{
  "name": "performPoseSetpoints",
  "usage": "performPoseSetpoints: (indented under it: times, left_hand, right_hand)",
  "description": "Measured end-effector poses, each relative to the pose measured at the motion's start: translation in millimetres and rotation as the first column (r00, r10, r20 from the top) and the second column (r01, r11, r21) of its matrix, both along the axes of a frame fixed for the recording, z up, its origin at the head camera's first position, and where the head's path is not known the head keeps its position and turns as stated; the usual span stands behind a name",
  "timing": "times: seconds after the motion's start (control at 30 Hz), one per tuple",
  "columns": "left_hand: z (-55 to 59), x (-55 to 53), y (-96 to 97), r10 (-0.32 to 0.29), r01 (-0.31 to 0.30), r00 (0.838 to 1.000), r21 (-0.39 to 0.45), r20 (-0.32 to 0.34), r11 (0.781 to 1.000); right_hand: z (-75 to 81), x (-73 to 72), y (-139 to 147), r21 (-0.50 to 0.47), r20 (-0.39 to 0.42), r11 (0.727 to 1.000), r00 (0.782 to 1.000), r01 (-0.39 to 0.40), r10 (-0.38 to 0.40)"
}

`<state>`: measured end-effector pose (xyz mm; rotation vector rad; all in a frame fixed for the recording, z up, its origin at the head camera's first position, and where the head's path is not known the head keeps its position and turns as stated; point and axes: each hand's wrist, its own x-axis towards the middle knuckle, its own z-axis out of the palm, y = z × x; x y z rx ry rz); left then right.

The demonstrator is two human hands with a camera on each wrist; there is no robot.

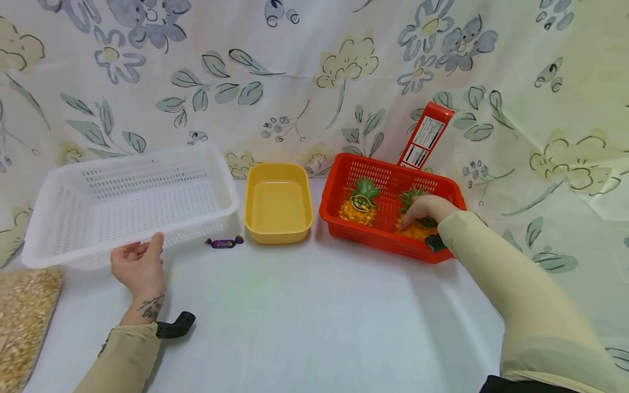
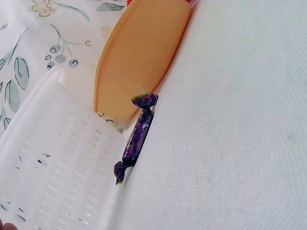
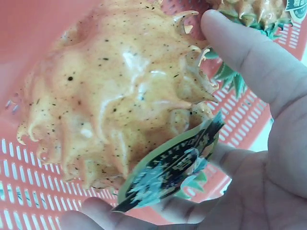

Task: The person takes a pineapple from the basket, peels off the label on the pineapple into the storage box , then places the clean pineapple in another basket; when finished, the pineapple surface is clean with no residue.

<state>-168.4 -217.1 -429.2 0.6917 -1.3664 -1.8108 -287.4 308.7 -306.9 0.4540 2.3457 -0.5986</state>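
Observation:
My right hand point(image 1: 427, 212) reaches into the red basket point(image 1: 366, 232) and grips a small orange pineapple point(image 3: 120, 96) with a dark label point(image 3: 168, 167). In the right wrist view the thumb lies on one side of it and the fingers curl round the other. A second pineapple point(image 1: 358, 212) with green leaves sits on the left in the same basket. At the front rim of the white plastic basket point(image 1: 64, 256), my left hand point(image 1: 140, 267) holds the edge between thumb and fingers. Only its fingertips show in the left wrist view.
Between the baskets stands a yellow tub point(image 1: 278, 238). A purple wrapped candy point(image 1: 224, 243) lies on the white cloth before the white basket. Behind the red basket a red box point(image 1: 426, 135) leans on the floral curtain. A bag of corn kernels point(image 1: 27, 322) lies at left.

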Motion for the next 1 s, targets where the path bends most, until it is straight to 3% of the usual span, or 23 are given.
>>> performPoseSetpoints:
  times: [0.27, 0.5, 0.7, 1.0]
  left_hand:
    - [-1.4, -0.6, 0.3, 0.005, -0.005, 1.000, -0.008, 0.002, 1.000]
    - [0.0, -0.4, 0.4, -0.003, 0.003, 1.000, 0.011, -0.003, 1.000]
    - [0.2, -0.7, 0.2, 0.000, 0.000, 1.000, 0.010, -0.018, 1.000]
    - [0.7, -0.5, -0.4, -0.014, 0.014, 1.000, 0.010, -0.026, 1.000]
  right_hand:
    - [-3.7, 1.0, -0.4, -0.005, 0.028, 1.000, 1.000, -0.008, 0.008]
    - [-2.8, 1.7, -2.6, -0.048, 0.043, 0.996, 0.996, 0.075, -0.073]
    - [-4.1, 0.2, -2.7, -0.011, 0.035, 1.000, 0.999, -0.004, 0.004]
    - [-8.1, -3.2, -3.5, -0.015, 0.037, 1.000, 0.999, -0.026, 0.026]
